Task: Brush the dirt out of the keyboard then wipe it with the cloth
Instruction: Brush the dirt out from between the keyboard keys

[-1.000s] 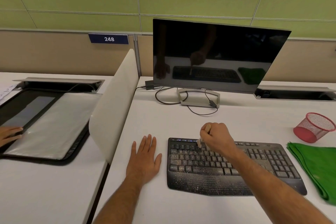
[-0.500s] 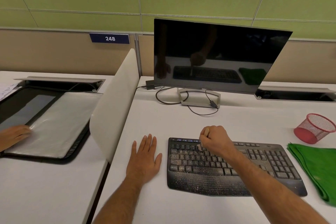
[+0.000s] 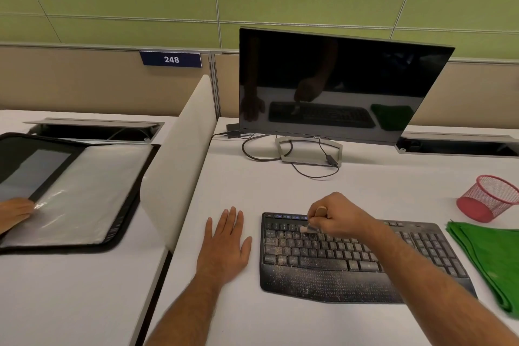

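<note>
White desk (image 3: 280, 317), smooth and matte. Black curved keyboard (image 3: 323, 281) speckled with pale grit. Folded green cloth (image 3: 488, 258) just right of it. Left hand (image 3: 224, 244) flat, fingers straight. Right hand (image 3: 337, 219) curled round brush (image 3: 307, 229), pale bristles touching upper-left keys.

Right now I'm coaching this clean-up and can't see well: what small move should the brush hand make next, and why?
Probably sweep the brush rightward and down the rows. The right hand holds its bristles at the keyboard's upper left keys, while pale specks cover the lower keys and palm rest. The left hand lies flat on the desk, and the green cloth lies unused.
</note>
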`<state>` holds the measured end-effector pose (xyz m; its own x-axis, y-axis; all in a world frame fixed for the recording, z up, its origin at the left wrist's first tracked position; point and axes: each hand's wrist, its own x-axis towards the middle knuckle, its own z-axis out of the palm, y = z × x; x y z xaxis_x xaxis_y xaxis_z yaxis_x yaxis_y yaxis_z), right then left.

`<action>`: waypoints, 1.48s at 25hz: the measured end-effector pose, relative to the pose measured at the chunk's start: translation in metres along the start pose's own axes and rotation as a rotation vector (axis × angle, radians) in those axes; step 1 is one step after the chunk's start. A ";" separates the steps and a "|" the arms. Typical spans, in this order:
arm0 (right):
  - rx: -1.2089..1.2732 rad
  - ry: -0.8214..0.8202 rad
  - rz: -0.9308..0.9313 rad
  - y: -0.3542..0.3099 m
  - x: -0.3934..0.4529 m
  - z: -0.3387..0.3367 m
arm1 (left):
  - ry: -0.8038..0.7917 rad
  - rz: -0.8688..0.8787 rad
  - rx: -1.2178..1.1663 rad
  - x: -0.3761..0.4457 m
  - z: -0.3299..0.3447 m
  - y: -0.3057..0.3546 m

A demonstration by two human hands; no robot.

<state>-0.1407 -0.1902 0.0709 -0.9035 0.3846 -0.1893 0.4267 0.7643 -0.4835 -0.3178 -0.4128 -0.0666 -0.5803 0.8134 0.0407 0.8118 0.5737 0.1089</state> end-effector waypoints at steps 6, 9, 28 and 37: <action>0.043 0.191 -0.010 -0.002 0.001 -0.004 | 0.008 0.010 -0.012 0.001 -0.002 0.000; 0.048 0.250 0.043 -0.006 0.002 0.007 | -0.005 0.013 -0.010 0.000 -0.003 0.000; 0.123 0.289 0.088 -0.026 0.006 0.024 | -0.020 0.005 -0.018 0.000 -0.006 0.002; 0.179 0.361 0.103 -0.034 0.010 0.028 | -0.010 -0.001 -0.017 0.000 -0.005 0.001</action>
<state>-0.1651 -0.2269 0.0610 -0.7708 0.6350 0.0519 0.4711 0.6228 -0.6247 -0.3173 -0.4127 -0.0619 -0.5808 0.8135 0.0309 0.8096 0.5732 0.1261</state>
